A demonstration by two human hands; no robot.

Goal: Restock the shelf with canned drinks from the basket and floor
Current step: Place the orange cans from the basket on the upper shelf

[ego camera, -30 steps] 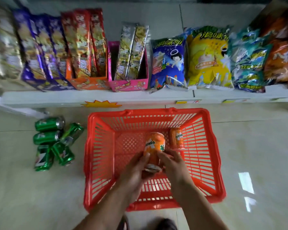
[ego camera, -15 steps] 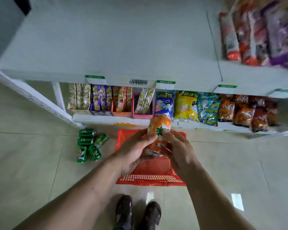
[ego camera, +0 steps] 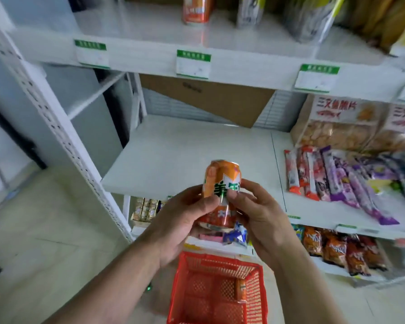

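White metal shelving [ego camera: 197, 148] is filling the view, with pale floor tiles [ego camera: 33, 242] showing at the lower left. Both hands are holding an orange can [ego camera: 221, 195] upright in front of the bare left part of the middle shelf, above the basket. The left hand [ego camera: 178, 220] is wrapping around the can's left side and lower part, its thumb lying across the front of the label. The right hand [ego camera: 260, 216] is gripping the can's right side, with its fingers [ego camera: 241, 197] curling onto the front so that thumb and fingertips of the two hands are nearly meeting over the green lettering. The can's top rim is sticking up clear of both hands. Below, a red basket [ego camera: 255, 300] is sitting on the floor, and a second orange can [ego camera: 240, 289] is lying inside it near the right wall. On the top shelf [ego camera: 150, 26] another orange can [ego camera: 197, 9] is standing upright, beside blurred bags. To the right of the held can, long snack packets [ego camera: 332, 178] are lying on the middle shelf, with bags of chips [ego camera: 337, 127] standing behind them. Orange snack bags [ego camera: 332, 246] are sitting on the lower shelf at the right. Green-and-white price tags [ego camera: 193, 64] are hanging along the shelf edge.
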